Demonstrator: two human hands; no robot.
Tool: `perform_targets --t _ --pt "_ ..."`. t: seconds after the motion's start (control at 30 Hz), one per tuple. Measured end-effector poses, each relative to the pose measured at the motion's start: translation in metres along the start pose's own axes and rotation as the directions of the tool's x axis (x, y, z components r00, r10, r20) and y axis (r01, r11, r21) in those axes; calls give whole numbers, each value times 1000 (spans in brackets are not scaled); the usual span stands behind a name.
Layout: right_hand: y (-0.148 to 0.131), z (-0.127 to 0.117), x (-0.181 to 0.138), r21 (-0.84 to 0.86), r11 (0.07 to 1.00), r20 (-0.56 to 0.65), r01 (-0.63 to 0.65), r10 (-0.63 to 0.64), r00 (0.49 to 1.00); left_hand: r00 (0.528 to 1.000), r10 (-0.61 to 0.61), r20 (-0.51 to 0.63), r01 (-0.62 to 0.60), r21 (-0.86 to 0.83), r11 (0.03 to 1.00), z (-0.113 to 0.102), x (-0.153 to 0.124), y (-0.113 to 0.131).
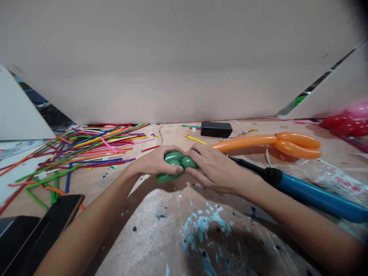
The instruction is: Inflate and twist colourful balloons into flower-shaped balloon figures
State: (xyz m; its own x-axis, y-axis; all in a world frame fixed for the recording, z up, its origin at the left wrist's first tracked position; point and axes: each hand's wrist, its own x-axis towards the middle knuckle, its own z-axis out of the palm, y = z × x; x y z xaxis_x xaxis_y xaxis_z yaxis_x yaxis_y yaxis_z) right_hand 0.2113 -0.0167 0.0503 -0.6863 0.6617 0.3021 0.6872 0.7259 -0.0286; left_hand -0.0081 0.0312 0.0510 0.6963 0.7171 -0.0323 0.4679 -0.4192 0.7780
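Note:
Between my hands is a green balloon [169, 177], inflated and twisted into several short bubbles. My left hand [156, 161] wraps round the larger bubbles, with its thumb across the front. On the other side, my right hand [208, 166] pinches a small bubble with its fingers and thumb. The two hands almost meet at the twist, just above the table. Just beyond my right hand lies an orange balloon [244, 143], long and shaped with loops at its far end. A blue hand pump [310, 193] with a black nozzle lies beside my right forearm.
Many uninflated balloons [94, 147] in mixed colours spread over the left of the wooden table [149, 214]. A black box [216, 129] with a white cable sits at the back. Red balloons [345, 125] and a clear plastic bag [330, 172] are at right; black objects [54, 226] lie front left.

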Motion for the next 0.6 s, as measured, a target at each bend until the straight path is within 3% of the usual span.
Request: perform_targets --t 0.13,0.3,0.4,0.6 --pt "0 2 0 5 1000 -45 -11 11 999 999 -9 -36 10 21 1000 3 0 3" --pt "0 -1 -1 209 962 108 -175 155 982 982 72 -173 -37 197 980 10 -3 12" --pt "4 -3 -1 363 902 197 -235 172 965 953 179 -244 -64 414 908 13 -6 18" --pt "18 -5 1 528 805 336 -270 94 937 950 247 -191 -61 663 746 17 -10 22"
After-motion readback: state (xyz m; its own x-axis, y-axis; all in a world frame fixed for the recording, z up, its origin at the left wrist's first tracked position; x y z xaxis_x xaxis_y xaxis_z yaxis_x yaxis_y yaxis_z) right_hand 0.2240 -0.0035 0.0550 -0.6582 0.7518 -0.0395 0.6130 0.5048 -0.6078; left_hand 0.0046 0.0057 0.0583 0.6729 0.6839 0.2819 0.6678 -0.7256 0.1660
